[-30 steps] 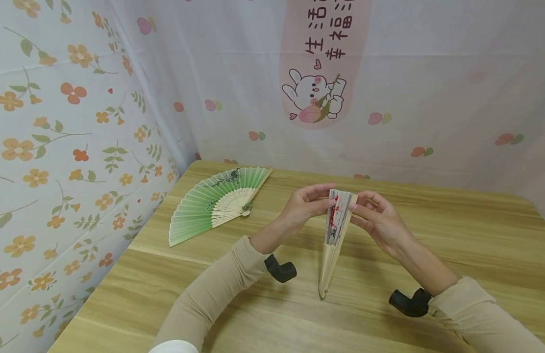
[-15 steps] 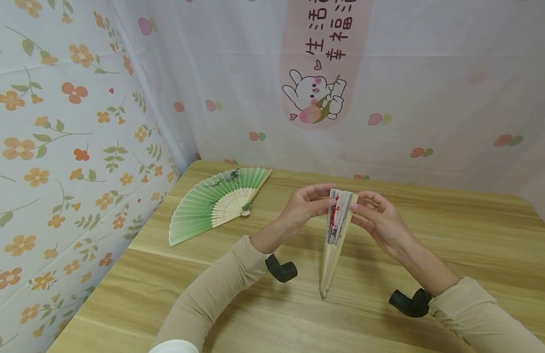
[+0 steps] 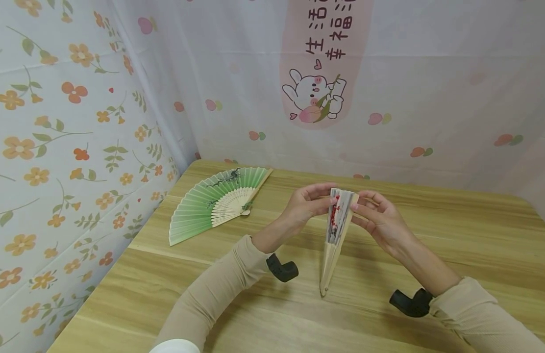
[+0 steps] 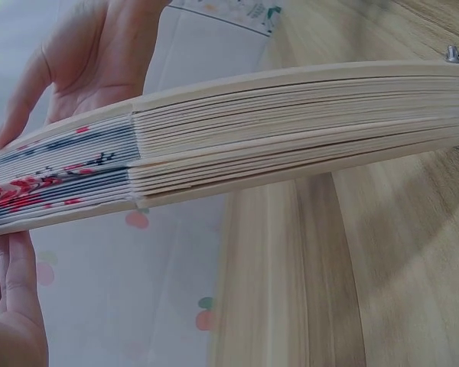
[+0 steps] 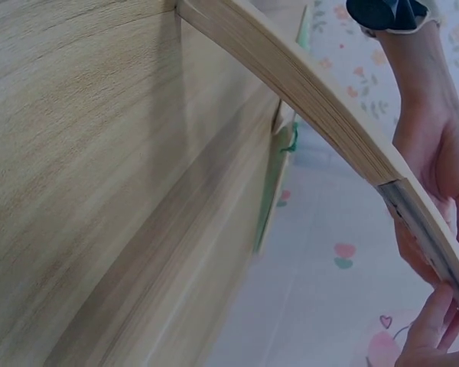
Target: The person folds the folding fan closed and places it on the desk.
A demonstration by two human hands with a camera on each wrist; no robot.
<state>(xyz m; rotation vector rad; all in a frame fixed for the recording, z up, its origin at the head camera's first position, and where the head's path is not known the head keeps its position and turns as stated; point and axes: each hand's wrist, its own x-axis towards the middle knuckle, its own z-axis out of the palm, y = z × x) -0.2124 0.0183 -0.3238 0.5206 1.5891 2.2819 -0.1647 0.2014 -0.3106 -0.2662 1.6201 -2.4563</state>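
A mostly folded hand fan [image 3: 336,230] with grey pleats, red blossom print and pale wooden ribs stands between both hands, its pivot end low over the table. My left hand [image 3: 305,202] holds its upper left edge between thumb and fingers. Across from it, my right hand [image 3: 382,221] pinches the upper right edge. The left wrist view shows the stacked ribs of the fan [image 4: 291,115] slightly parted, with a metal pivot pin [image 4: 454,54] at the far end. In the right wrist view the fan [image 5: 329,115] slants past both hands.
A spread green fan [image 3: 193,211] with a dark branch print lies at the table's back left, its pivot toward the middle. The wooden table [image 3: 453,215] meets a printed cloth [image 3: 431,98] behind, and a flowered cloth [image 3: 56,162] hangs at the left.
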